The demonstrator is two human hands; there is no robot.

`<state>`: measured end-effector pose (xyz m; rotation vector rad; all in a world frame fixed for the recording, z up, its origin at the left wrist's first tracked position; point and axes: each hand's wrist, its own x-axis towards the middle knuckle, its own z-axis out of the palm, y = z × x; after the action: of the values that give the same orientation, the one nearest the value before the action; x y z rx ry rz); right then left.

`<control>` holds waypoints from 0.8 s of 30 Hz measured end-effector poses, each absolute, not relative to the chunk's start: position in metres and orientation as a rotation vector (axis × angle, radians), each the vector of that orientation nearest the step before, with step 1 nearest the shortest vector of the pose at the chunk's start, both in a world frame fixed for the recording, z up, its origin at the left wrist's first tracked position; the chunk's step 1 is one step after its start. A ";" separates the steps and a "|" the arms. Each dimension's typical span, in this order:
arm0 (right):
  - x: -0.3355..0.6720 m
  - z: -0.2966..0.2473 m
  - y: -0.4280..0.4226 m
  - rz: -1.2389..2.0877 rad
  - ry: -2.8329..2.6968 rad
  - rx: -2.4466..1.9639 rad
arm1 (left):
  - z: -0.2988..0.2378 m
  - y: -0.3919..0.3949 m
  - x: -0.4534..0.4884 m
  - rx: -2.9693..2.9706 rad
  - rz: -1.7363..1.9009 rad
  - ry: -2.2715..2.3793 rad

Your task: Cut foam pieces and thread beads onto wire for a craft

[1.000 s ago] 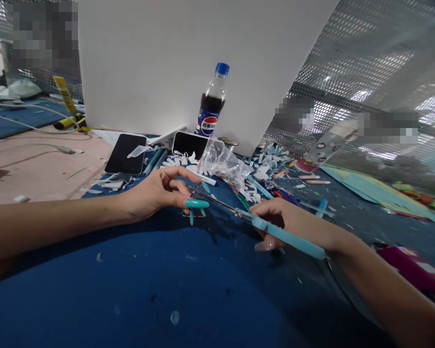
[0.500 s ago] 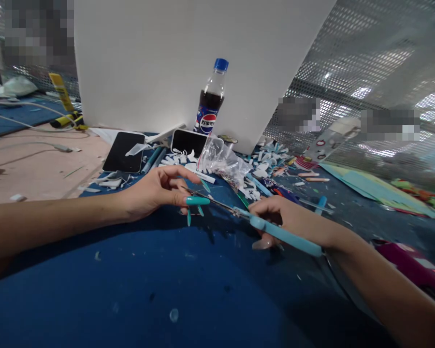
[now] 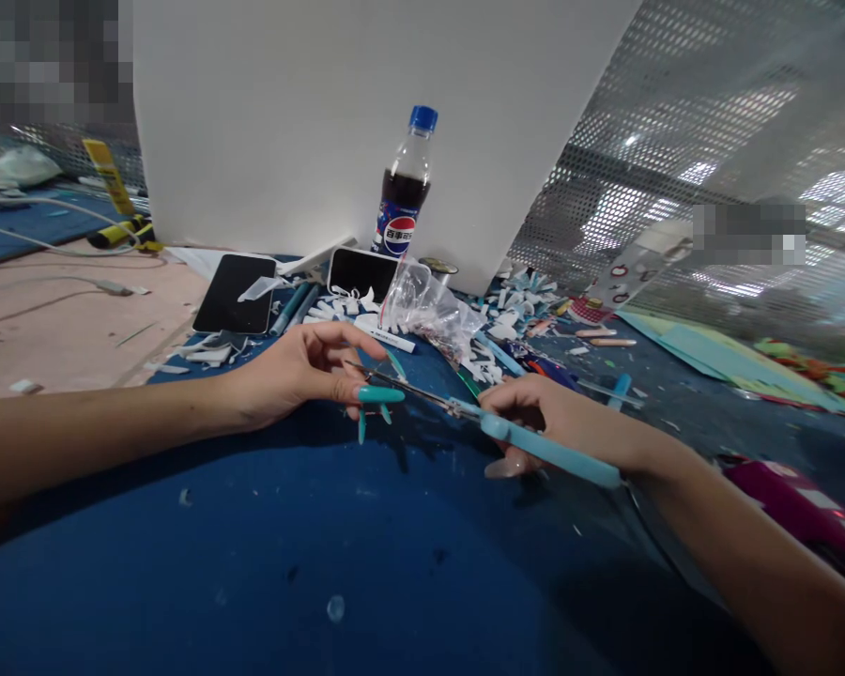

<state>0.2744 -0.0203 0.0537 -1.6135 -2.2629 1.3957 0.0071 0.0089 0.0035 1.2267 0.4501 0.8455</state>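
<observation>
My right hand (image 3: 535, 413) is closed around light-blue-handled long-nose pliers (image 3: 542, 451), whose thin metal jaws reach left. The jaw tips run in between the fingers of my left hand (image 3: 328, 376), which has long teal nails. That hand is closed in a pinch close to the tips; whatever small thing it holds is too small and too hidden to make out. Both hands hover above the dark blue tabletop (image 3: 253, 563). A white pen-like tube (image 3: 392, 341) lies just beyond the jaws.
A cola bottle (image 3: 401, 192) stands before a white panel (image 3: 268, 122). Nearby are a tablet-like black screen (image 3: 234, 299), a phone (image 3: 359, 274), a clear plastic bag (image 3: 433, 305) and scattered white scraps (image 3: 525, 305). A magenta device (image 3: 795, 507) sits at the right.
The whole view has shifted slightly, so everything appears a little farther left. Both hands keep nearly the same pose, with the pliers' jaws still at my left fingers.
</observation>
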 end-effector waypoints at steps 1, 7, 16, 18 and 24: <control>0.274 0.054 -0.021 1.394 -2.266 -1.617 | 0.003 0.009 0.007 1.233 0.842 0.450; 0.271 0.057 -0.022 1.395 -2.274 -1.622 | 0.002 0.008 0.006 1.231 0.829 0.477; 0.272 0.056 -0.021 1.380 -2.273 -1.619 | 0.004 0.008 0.007 1.244 0.827 0.458; 0.273 0.055 -0.021 1.379 -2.275 -1.615 | 0.004 0.008 0.007 1.241 0.827 0.461; 0.274 0.054 -0.021 1.374 -2.287 -1.594 | 0.002 0.009 0.006 1.249 0.831 0.451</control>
<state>0.2736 -0.0207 0.0544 -1.5942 -2.2871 1.3738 0.0059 0.0087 0.0022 1.2487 0.4512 0.8310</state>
